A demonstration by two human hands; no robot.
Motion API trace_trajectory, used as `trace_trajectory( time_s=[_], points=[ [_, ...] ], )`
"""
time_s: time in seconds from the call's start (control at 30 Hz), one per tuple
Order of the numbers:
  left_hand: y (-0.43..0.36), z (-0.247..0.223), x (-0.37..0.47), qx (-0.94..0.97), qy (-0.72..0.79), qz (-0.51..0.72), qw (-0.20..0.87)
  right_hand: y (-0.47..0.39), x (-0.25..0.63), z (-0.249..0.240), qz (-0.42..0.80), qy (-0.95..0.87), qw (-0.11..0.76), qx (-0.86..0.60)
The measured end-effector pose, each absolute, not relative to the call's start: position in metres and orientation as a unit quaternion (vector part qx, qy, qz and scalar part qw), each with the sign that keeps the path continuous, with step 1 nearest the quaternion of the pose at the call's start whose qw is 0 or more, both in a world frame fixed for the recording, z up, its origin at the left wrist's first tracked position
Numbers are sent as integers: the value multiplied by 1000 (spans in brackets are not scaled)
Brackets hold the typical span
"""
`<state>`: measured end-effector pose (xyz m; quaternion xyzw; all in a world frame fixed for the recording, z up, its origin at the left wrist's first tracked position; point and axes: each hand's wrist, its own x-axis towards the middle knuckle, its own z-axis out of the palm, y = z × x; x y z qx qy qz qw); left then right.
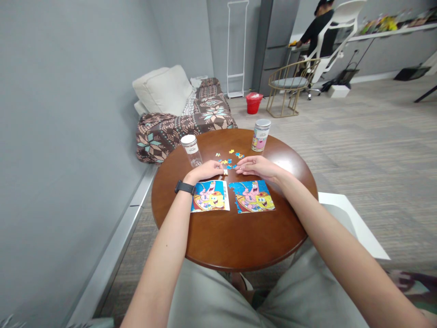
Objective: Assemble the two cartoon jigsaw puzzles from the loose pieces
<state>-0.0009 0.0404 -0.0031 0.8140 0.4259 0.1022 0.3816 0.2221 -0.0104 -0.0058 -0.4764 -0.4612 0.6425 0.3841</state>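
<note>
My left hand [207,170], with a dark watch on its wrist, has its fingers closed at a pale puzzle piece [226,172]. Across from it, my right hand [258,166] hovers by the loose pieces, its fingers loosely curved and apart. Loose blue and yellow puzzle pieces [229,161] lie scattered between and beyond both hands. Nearer to me is a mostly joined cartoon puzzle [254,196], its left edge uneven, with gaps at the upper left. Left of it lies a printed reference picture [210,197] of the same scene, beneath my left wrist.
On the round brown table [239,241] stand a clear jar [191,150] with a metal lid and a printed can [261,135]. Beyond are a sofa [184,118] with a patterned cover, a red bin [253,104] and a wire-framed chair [290,84]. A seated person [322,32] is farther back.
</note>
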Motion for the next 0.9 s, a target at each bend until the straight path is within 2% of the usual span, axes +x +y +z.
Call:
trace_trajectory(
  time_s=[0.63, 0.9],
  points=[
    [47, -11, -4, 807, 420, 104, 403, -7, 223, -11, 643, -459, 393, -471],
    [42, -6, -3, 780, 430, 110, 442, -10, 223, -6, 647, -446, 381, -486]
  ],
)
